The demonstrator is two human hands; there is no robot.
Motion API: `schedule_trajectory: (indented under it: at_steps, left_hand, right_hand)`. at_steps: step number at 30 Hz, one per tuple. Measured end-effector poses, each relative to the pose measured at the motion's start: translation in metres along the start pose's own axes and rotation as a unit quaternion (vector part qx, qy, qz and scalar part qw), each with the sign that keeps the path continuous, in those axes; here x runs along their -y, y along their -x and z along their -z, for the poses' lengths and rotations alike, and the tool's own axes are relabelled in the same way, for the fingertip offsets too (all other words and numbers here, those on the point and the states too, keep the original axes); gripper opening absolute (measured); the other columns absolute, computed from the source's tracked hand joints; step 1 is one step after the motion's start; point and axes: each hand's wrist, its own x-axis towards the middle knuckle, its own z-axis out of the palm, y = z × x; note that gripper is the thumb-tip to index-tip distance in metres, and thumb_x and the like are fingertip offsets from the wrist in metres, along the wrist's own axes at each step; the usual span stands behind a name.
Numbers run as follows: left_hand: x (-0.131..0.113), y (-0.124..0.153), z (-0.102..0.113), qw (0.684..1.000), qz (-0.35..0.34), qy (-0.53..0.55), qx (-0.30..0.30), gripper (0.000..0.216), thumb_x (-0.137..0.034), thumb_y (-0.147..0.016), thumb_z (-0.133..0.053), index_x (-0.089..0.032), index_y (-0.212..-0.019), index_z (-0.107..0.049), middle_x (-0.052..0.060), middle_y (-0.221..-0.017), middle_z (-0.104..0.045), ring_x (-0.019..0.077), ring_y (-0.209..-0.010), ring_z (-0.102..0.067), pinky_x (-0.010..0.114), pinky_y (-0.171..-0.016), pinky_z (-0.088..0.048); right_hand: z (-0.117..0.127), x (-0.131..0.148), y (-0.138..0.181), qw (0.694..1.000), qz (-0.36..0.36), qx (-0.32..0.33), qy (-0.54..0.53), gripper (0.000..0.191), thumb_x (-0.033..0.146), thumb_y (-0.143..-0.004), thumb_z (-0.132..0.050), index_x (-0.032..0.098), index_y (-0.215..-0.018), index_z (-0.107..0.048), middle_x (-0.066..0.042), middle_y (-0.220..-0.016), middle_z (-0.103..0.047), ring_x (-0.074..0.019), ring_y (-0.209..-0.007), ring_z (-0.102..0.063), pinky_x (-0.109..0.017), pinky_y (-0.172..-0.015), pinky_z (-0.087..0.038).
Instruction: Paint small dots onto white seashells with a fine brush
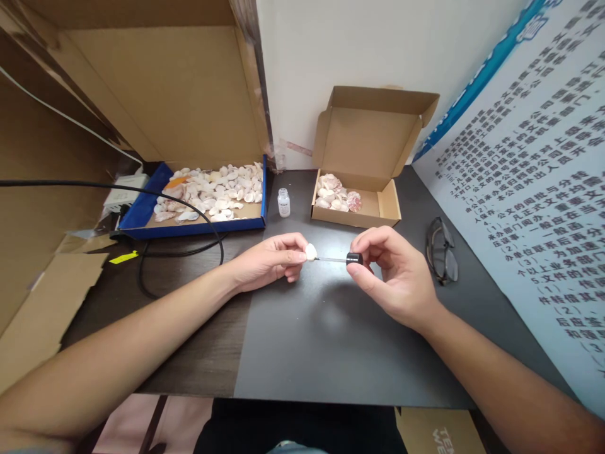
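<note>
Between the thumb and fingers of my left hand (276,260) is a small white seashell (311,251). My right hand (394,271) pinches the black cap of a brush applicator (354,259), whose thin stem points left. The tip of that stem meets the shell or lies right at its edge; I cannot tell which. Behind my hands an uncapped clear glass bottle (283,204) with a white label stands upright. A blue-edged tray (217,226) holds many shells to the left of it, and an open cardboard box (354,219) with more shells is to the right.
Folded eyeglasses (442,251) lie to the right of my right hand. A black cable (179,255) loops across the table's left side, near a yellow tag (123,257) and a white power adapter (125,192). A printed sheet (529,176) slants along the right.
</note>
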Motion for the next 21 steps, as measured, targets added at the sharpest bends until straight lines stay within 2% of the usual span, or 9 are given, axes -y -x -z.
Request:
schedule_trajectory:
  at_steps: [7, 15, 21]
  left_hand:
    - [0.0014, 0.0002, 0.0019, 1.0, -0.001, 0.003, 0.0, 0.014, -0.021, -0.076, -0.079, -0.014, -0.08, -0.068, -0.003, -0.062, -0.052, 0.0063, -0.052, -0.045, 0.02, -0.053, -0.042]
    - [0.0019, 0.0003, 0.0005, 1.0, -0.01, 0.019, -0.005, 0.012, -0.02, -0.078, -0.077, -0.015, -0.078, -0.066, -0.004, -0.061, -0.051, 0.0067, -0.052, -0.044, 0.02, -0.053, -0.042]
    - [0.0018, 0.0003, 0.0014, 1.0, -0.008, 0.017, -0.002, 0.013, -0.021, -0.078, -0.078, -0.015, -0.078, -0.066, -0.004, -0.059, -0.049, 0.0072, -0.052, -0.044, 0.021, -0.053, -0.041]
  right_hand:
    - [-0.0023, -0.0053, -0.0013, 0.996, -0.008, 0.007, 0.085, 0.019, 0.022, -0.081, -0.071, 0.024, -0.086, -0.053, 0.006, -0.067, -0.052, -0.0097, -0.052, -0.045, -0.027, -0.051, -0.041]
    - [-0.0029, -0.0056, 0.0032, 0.999, 0.032, 0.026, 0.023, 0.02, 0.021, -0.083, -0.07, 0.026, -0.093, -0.054, 0.003, -0.073, -0.054, -0.0119, -0.057, -0.049, -0.028, -0.054, -0.045]
    - [-0.0023, -0.0075, 0.0015, 0.997, 0.006, 0.014, 0.077, 0.019, 0.023, -0.084, -0.07, 0.025, -0.091, -0.053, 0.004, -0.072, -0.053, -0.0103, -0.054, -0.046, -0.028, -0.053, -0.041]
